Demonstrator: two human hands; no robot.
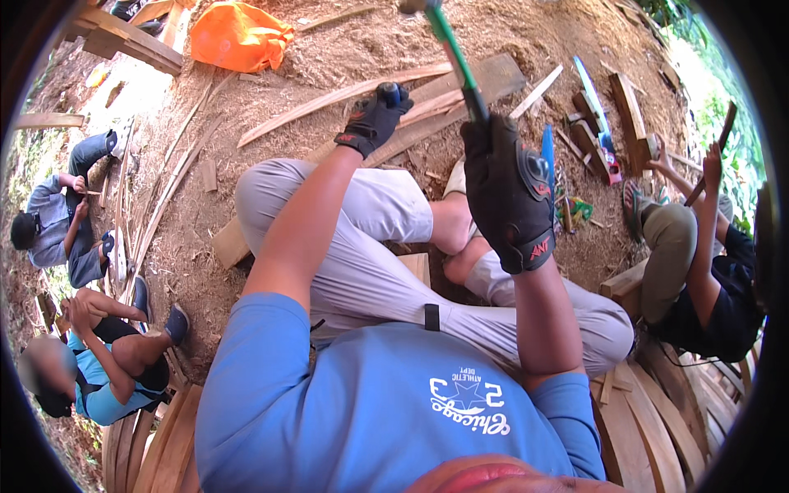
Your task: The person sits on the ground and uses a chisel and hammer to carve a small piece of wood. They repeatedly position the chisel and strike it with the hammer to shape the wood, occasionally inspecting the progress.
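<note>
Both hands wear black work gloves. My right hand (508,185) is closed around the grip of a hammer (451,49), raised in front of me. Its green shaft points up and away, and the metal head is partly cut off at the top edge. Lower and to the left, my left hand (376,122) is closed on a dark blue handle (389,93) held upright, which looks like a chisel's; its blade is hidden. That hand is over a wooden plank (497,76), which runs slantwise before my crossed legs. Whether the tool touches the wood I cannot tell.
Thin curved strips (316,107) lie by the plank. Beyond my right hand are a blue saw-like blade (593,97) and wood blocks (629,115). An orange bag (238,39) lies far left. Two people sit at left; another person (707,271) at right holds a stick (723,131).
</note>
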